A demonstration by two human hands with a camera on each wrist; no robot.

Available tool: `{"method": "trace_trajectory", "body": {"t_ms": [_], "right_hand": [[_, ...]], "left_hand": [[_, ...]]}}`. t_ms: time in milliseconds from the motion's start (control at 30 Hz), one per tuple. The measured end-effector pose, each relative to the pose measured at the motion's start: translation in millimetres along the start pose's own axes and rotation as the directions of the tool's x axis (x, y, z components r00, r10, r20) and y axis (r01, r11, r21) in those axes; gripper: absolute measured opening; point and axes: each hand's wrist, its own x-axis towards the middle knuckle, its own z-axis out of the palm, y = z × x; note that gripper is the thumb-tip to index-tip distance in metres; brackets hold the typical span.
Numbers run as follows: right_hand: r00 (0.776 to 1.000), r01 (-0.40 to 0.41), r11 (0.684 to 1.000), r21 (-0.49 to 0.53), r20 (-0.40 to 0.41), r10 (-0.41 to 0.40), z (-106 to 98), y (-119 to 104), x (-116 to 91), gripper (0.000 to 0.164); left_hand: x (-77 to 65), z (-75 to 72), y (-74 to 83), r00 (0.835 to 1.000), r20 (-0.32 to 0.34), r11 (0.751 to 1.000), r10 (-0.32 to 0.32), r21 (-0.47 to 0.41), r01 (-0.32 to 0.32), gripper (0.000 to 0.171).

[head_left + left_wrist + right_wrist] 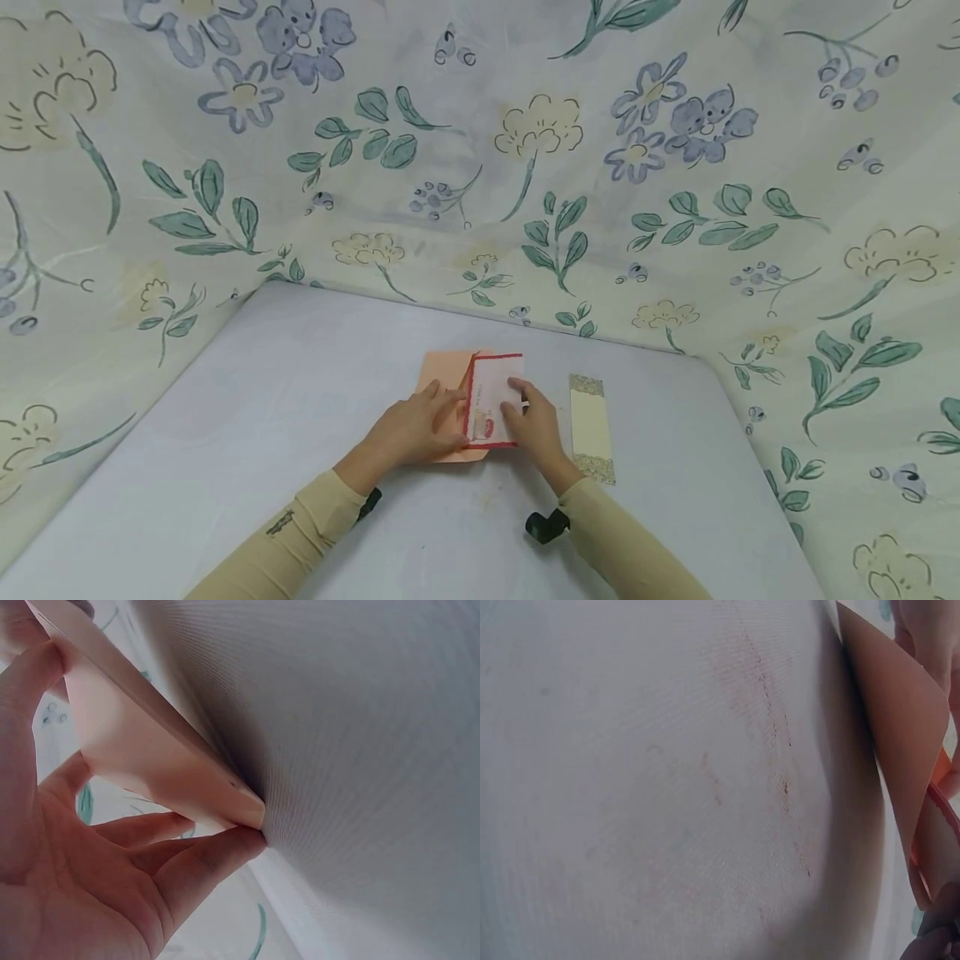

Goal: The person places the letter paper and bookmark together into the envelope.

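Note:
A peach paper envelope (442, 367) lies on the white table, its flap side towards the right. Partly inside its opening is a white card (497, 383) with red borders and a small red picture. My left hand (411, 427) holds the envelope, fingers and thumb set along its edges; the left wrist view shows the fingertips against the peach paper (127, 731). At the card's right edge, my right hand (540, 423) pinches it between thumb and fingers. In the right wrist view the envelope flap (900, 712) stands lifted, with the card's red edge (946, 806) behind it.
A cream paper strip (591, 425) with glittery gold ends lies right of the right hand. Faint reddish-brown marks (784, 787) show on the white tabletop (300, 358). Floral-patterned cloth (465, 167) rises behind the table and at both sides.

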Motion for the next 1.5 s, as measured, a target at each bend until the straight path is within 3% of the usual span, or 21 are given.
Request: {"method": "trace_trajectory", "body": {"t_ms": [633,967,1500], "right_hand": [[1.000,0.006,1.000,-0.030,0.028,-0.005,4.4,-7.2,-5.4,0.040],[0.997,0.081,0.997,-0.012,0.002,-0.081,1.4,-1.8,-4.3,0.033],[0.995,0.097,0.995,-0.038,0.027,-0.096,10.5,-8.6,-0.3,0.031]], "left_hand": [[0.6,1.1,1.8,1.000,0.016,1.000,-0.005,0.019,0.005,0.075],[-1.0,0.1,0.0,0.999,0.025,0.999,-0.029,0.016,0.028,0.075],[-0.5,-0.1,-0.6,1.000,-0.019,1.000,0.023,0.021,-0.023,0.067]]}}
